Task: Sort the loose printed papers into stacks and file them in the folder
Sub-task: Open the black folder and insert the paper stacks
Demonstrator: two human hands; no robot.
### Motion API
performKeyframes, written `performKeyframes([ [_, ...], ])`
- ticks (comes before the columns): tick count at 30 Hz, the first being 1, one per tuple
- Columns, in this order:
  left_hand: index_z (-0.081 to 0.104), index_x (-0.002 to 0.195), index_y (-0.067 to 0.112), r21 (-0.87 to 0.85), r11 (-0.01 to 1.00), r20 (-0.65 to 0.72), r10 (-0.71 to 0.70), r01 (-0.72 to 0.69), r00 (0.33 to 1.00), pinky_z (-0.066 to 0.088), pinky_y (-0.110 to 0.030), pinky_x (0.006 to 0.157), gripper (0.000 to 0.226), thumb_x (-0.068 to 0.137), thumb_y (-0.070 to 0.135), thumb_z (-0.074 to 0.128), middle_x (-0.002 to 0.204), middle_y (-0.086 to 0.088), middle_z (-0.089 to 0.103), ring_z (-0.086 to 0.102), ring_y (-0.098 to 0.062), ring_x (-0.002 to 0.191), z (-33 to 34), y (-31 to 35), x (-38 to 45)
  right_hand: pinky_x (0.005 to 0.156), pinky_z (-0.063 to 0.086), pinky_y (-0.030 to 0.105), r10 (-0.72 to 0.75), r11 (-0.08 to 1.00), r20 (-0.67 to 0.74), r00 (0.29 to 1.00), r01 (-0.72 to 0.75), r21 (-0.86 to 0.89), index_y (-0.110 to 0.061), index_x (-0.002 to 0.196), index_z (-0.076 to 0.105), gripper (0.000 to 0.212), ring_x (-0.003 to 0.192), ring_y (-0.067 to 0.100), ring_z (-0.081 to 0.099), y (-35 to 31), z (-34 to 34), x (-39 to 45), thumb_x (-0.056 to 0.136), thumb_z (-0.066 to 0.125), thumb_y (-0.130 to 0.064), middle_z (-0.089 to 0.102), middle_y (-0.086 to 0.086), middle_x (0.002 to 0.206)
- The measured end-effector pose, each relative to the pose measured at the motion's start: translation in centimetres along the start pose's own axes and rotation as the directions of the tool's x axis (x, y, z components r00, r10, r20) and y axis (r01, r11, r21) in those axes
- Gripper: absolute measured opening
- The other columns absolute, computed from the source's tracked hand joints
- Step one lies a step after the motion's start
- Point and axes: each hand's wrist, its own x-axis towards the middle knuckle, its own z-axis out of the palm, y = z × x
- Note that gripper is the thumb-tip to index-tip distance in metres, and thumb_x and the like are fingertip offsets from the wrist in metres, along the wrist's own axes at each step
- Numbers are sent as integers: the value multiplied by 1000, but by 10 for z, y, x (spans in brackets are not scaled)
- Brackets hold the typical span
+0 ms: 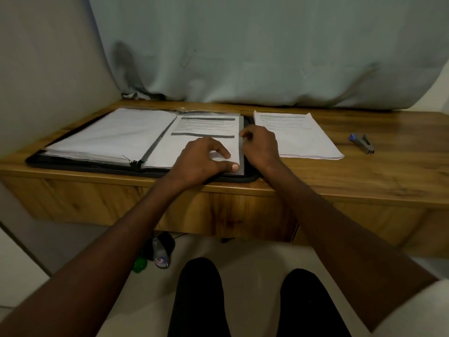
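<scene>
While the black folder [80,164] lies open on the wooden desk [364,181], the left hand [199,158] rests on its right page [206,127], with fingers curled and the thumb pressing the near right corner of the sheet. The right hand [261,144] is at the right edge of this page, fingers bent and pinching the edge of it. A stack of printed papers [298,135] lies just right of the folder. Far to the right lies a stapler [363,143].
</scene>
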Motion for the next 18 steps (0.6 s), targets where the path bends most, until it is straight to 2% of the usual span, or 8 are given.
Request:
performKeyframes([
  [4, 81, 80, 22, -60, 998, 0, 17, -17, 1000, 52, -38, 97, 15, 75, 32, 90, 100, 8, 74, 64, -9, 103, -1, 9, 2, 84, 46, 22, 18, 997, -14, 1000, -17, 74, -13, 110, 76, 22, 100, 14, 65, 0, -1, -2, 94, 65, -2, 73, 5, 115],
  [7, 81, 81, 20, -75, 997, -16, 4, -5, 1000, 49, -29, 93, 11, 78, 28, 88, 100, 7, 74, 64, -8, 102, -1, 10, 2, 85, 50, 24, 7, 995, -4, 1000, -6, 104, -14, 106, 77, 22, 93, 7, 60, 2, -2, -2, 93, 64, -2, 74, 3, 112],
  [12, 80, 90, 17, -246, 969, -165, -6, -36, 986, 51, -13, 80, 4, 89, 21, 79, 90, 8, 76, 69, 2, 86, -14, 16, 5, 94, 56, 32, -66, 978, -117, 991, 88, 188, -17, 104, 77, 25, 98, 11, 67, -1, -2, -1, 94, 60, -3, 75, -2, 106],
  [14, 78, 92, 18, -314, 949, -211, -31, -38, 977, 48, -9, 73, 3, 93, 19, 75, 86, 14, 74, 66, 8, 79, -25, 19, 9, 88, 56, 27, -141, 964, -160, 977, 172, 201, -18, 110, 75, 23, 97, 12, 67, -5, 0, -1, 96, 59, -7, 75, -2, 105],
  [15, 77, 90, 20, -369, 929, -230, -63, -27, 971, 48, -11, 72, 5, 94, 20, 74, 82, 16, 72, 64, 7, 76, -31, 20, 10, 82, 54, 22, -182, 960, -154, 971, 209, 186, -19, 117, 71, 25, 95, 12, 67, -7, 0, -1, 97, 60, -9, 75, -2, 104],
  [17, 76, 86, 23, -508, 862, -256, -157, 5, 954, 47, -19, 71, 11, 96, 23, 71, 76, 15, 69, 60, 0, 76, -44, 15, 13, 73, 47, 16, -260, 946, -101, 960, 274, 171, -19, 135, 57, 39, 93, 12, 67, -16, 4, -1, 97, 62, -14, 74, -2, 101],
  [18, 76, 87, 24, -576, 817, -263, -213, 24, 941, 48, -23, 73, 13, 97, 26, 69, 78, 12, 69, 60, -6, 79, -52, 11, 16, 74, 47, 16, -284, 934, -67, 956, 292, 204, -19, 143, 48, 48, 95, 10, 67, -24, 7, 2, 97, 64, -16, 73, -3, 102],
])
